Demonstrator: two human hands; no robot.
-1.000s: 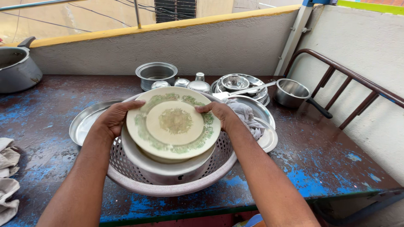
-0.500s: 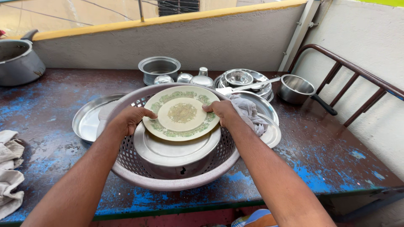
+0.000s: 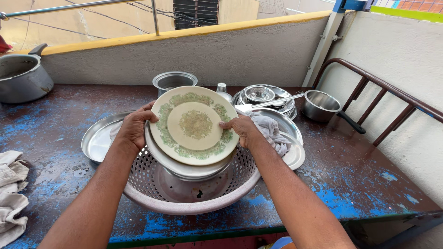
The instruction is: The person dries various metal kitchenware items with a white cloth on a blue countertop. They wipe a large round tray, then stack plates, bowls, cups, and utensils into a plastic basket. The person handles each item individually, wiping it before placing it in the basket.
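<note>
The left hand (image 3: 134, 129) and the right hand (image 3: 243, 130) each clasp an opposite edge of a cream plate with green pattern (image 3: 194, 125), fingers curled behind its rim, thumbs on the front. The plate is tilted toward the camera, leaning against steel plates (image 3: 184, 167) that stand in a pink perforated basket (image 3: 194, 198). The basket sits close to the near edge of the desk (image 3: 60, 120), a worn dark surface with blue paint patches; open room lies to the left and to the right front.

Just behind the left hand lies a flat steel tray (image 3: 94, 140). Beside the right hand a grey cloth (image 3: 272, 131) rests on another steel plate (image 3: 295, 154). Farther back stand a steel container (image 3: 174, 80), stacked steel bowls (image 3: 265, 94) and a small saucepan (image 3: 320, 106). A large pot (image 3: 20, 78) is cut off at the left edge, as are rags (image 3: 11, 193). The basket's contents are largely hidden behind the patterned plate.
</note>
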